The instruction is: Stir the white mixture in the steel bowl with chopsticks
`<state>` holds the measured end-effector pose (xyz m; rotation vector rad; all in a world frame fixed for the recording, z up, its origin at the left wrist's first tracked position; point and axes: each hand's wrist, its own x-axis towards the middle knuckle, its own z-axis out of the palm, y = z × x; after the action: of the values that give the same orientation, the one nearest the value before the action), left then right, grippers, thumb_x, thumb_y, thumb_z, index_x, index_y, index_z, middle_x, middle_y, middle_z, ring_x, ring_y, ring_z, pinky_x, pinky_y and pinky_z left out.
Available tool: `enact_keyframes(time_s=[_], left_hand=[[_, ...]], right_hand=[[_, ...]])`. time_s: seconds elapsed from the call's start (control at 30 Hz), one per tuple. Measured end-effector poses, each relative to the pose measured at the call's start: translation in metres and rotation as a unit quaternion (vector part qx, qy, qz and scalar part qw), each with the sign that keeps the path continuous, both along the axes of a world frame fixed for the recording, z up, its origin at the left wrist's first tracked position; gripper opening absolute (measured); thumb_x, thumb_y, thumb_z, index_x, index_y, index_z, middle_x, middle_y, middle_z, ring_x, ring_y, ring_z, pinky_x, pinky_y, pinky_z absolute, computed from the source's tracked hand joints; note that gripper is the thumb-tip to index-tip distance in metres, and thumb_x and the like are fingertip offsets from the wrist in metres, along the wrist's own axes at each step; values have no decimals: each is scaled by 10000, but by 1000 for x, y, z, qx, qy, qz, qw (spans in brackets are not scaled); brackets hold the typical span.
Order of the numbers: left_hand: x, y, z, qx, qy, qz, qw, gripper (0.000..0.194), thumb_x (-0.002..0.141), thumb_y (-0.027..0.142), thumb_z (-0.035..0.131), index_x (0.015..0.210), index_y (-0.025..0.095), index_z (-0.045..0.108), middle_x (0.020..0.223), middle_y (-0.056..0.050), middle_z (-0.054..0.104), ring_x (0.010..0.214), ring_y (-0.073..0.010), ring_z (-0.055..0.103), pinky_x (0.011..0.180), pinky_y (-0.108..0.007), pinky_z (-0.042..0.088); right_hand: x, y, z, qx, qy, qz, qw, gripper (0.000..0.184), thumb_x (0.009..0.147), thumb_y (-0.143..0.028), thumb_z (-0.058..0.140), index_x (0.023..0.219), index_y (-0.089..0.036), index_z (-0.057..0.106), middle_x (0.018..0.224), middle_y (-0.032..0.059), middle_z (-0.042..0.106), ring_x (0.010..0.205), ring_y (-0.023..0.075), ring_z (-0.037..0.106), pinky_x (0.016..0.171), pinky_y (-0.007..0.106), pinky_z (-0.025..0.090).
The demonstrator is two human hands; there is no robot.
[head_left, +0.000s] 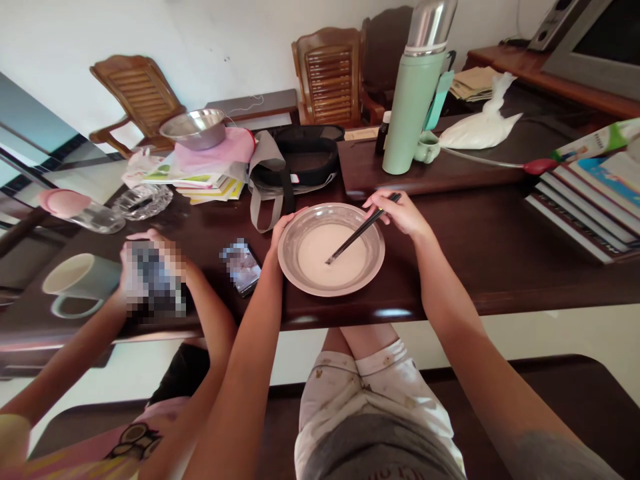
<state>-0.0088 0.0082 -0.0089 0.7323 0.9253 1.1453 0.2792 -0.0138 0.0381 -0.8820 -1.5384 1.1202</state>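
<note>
A round metal bowl [370, 277] stands at the front edge of the dark wooden table, with a smooth off-white liquid [320, 243] in it. My left hand [284, 228] grips the bowl's left rim, its fingers partly hidden by the bowl. Black chopsticks [357, 233] are held in my right hand [397, 210] above the bowl's right rim. They slant down to the left, and their tips dip into the liquid near the middle.
Left of me, another person's hands [167, 257] hold a blurred device. A phone [241, 268], a mug [85, 280] and a glass ashtray [143, 200] lie nearby. Behind are a bag [305, 160], a green thermos [415, 107] and a white plastic bag [480, 127]; books [590, 207] are stacked right.
</note>
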Motion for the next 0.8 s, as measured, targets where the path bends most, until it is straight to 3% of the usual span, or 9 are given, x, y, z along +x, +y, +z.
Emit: enact_keyframes(time_s=[0.1, 0.23, 0.37, 0.43, 0.53, 0.6, 0.7, 0.8], left_hand=[[-1, 1, -1, 9, 19, 13, 1000, 429, 912, 279, 335, 1235, 201, 607, 1038, 5, 706, 1214, -325, 514, 1009, -524, 422], [1, -1, 0, 6, 33, 25, 999, 416, 925, 270, 323, 1234, 198, 593, 1058, 5, 700, 1215, -321, 513, 995, -531, 435], [4, -5, 6, -9, 37, 48, 998, 409, 938, 267, 302, 1241, 208, 571, 1063, 18, 698, 1208, -300, 524, 990, -526, 447], [6, -6, 8, -18, 36, 51, 998, 412, 940, 269, 297, 1245, 209, 567, 1065, 20, 697, 1208, -298, 525, 989, -529, 448], [7, -6, 10, -28, 23, 36, 999, 417, 931, 283, 311, 1239, 210, 584, 1059, 19, 700, 1216, -310, 516, 1006, -523, 436], [6, -6, 11, -27, 9, 16, 999, 421, 918, 294, 331, 1227, 216, 605, 1047, 22, 703, 1223, -319, 508, 1024, -510, 423], [6, -7, 10, -21, -10, -9, 1000, 426, 901, 307, 351, 1217, 230, 626, 1041, 29, 705, 1231, -322, 500, 1038, -496, 410], [5, -8, 10, -18, -16, -17, 1000, 432, 899, 325, 355, 1222, 239, 629, 1042, 33, 703, 1234, -320, 497, 1041, -491, 405]], right_hand=[[-1, 0, 0, 7, -2, -1, 1000, 321, 826, -469, 606, 836, -158, 689, 732, 58, 727, 429, 61, 476, 399, 207, 343], [3, 1, 1, 16, 3, -58, 998, 345, 833, -487, 586, 796, -156, 676, 694, 48, 714, 385, 47, 424, 349, 208, 257], [0, 0, 0, 3, -13, 11, 1000, 352, 828, -493, 590, 821, -155, 686, 700, 54, 716, 417, 59, 456, 372, 208, 305], [-1, 0, 0, 11, -13, 9, 1000, 352, 821, -500, 597, 835, -160, 687, 730, 55, 723, 435, 62, 474, 393, 207, 340], [2, 0, 1, 22, -5, -42, 999, 350, 819, -506, 595, 807, -166, 678, 725, 47, 721, 387, 46, 413, 356, 209, 281], [3, 0, 1, 16, -4, -39, 999, 356, 818, -510, 593, 784, -165, 676, 696, 42, 714, 361, 41, 371, 338, 215, 242], [0, -1, 1, 6, -14, 9, 1000, 364, 808, -520, 598, 801, -167, 684, 696, 45, 716, 392, 57, 422, 364, 216, 306], [-1, -1, 1, 12, -14, -12, 1000, 364, 802, -526, 604, 816, -171, 684, 730, 50, 725, 419, 65, 458, 385, 216, 338]])
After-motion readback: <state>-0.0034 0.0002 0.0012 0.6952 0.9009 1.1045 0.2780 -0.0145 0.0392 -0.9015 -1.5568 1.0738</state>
